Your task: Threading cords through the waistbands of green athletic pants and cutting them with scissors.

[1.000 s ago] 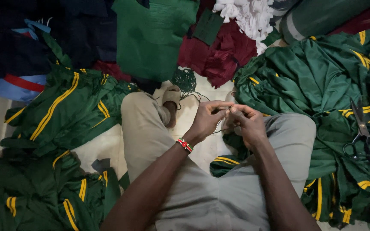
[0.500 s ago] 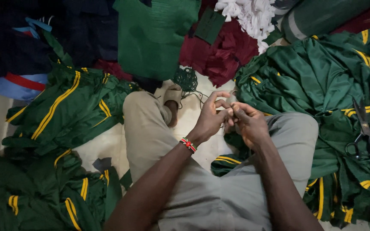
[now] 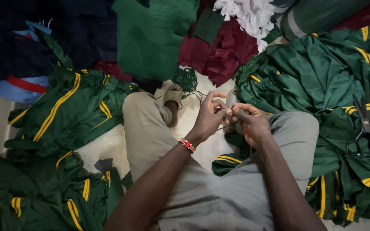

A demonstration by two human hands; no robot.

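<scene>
My left hand and my right hand meet above my lap, fingertips pinched together on a thin thread that is barely visible; whether a needle is there I cannot tell. A beaded band circles my left wrist. I sit on the floor in grey trousers, legs spread. A tangle of dark green thread lies on the pale floor just beyond my hands.
Green garments with yellow stripes are piled at left, lower left and right. Black scissors rest on the right pile. Maroon cloth, white scraps, a green sheet and dark clothes lie beyond.
Both hands stayed together over my lap, with only small finger movements on the thread. The view drifted slightly.
</scene>
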